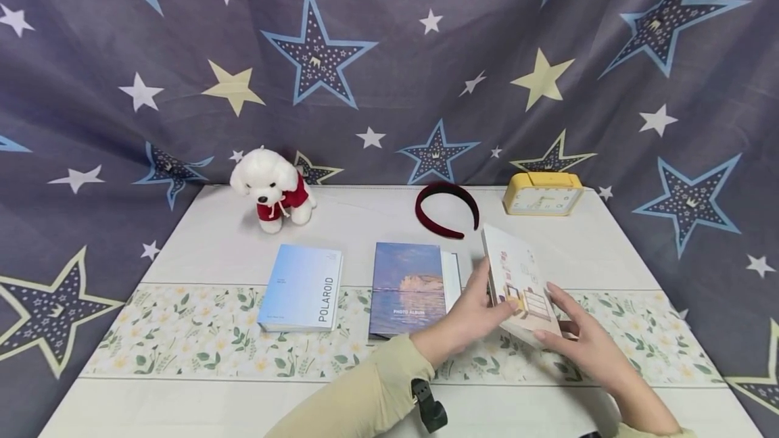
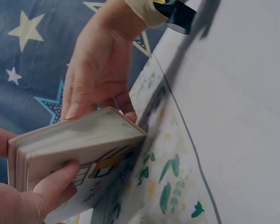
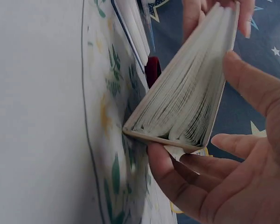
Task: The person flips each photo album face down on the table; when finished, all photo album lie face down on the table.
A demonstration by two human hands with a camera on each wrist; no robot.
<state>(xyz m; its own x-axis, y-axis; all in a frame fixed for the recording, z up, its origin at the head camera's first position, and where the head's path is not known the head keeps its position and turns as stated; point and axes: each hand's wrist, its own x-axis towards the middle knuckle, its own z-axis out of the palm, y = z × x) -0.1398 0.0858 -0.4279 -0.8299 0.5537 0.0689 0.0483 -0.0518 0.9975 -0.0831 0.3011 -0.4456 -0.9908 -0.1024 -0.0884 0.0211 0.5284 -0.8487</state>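
A white photo album [image 1: 526, 286] with a drawn room scene on its cover is held tilted above the table. My left hand [image 1: 465, 316] grips its left edge, thumb on the front cover. On its right side, my right hand [image 1: 587, 336] holds the spine edge. The right wrist view shows the right thumb [image 3: 254, 86] against the cover and fingertips at the spine, with the page edges [image 3: 186, 88] fanned between the covers. Beside the left hand lies a blue photo album [image 1: 404, 282] with a seaside picture, partly out of a white-edged case or lying over another book.
A light blue POLAROID album [image 1: 301, 287] lies left of centre. At the back are a white toy dog [image 1: 274, 188] in red, a dark red headband [image 1: 447, 211] and a yellow alarm clock [image 1: 541, 193]. A floral strip [image 1: 201, 330] crosses the white table; a starry curtain hangs behind.
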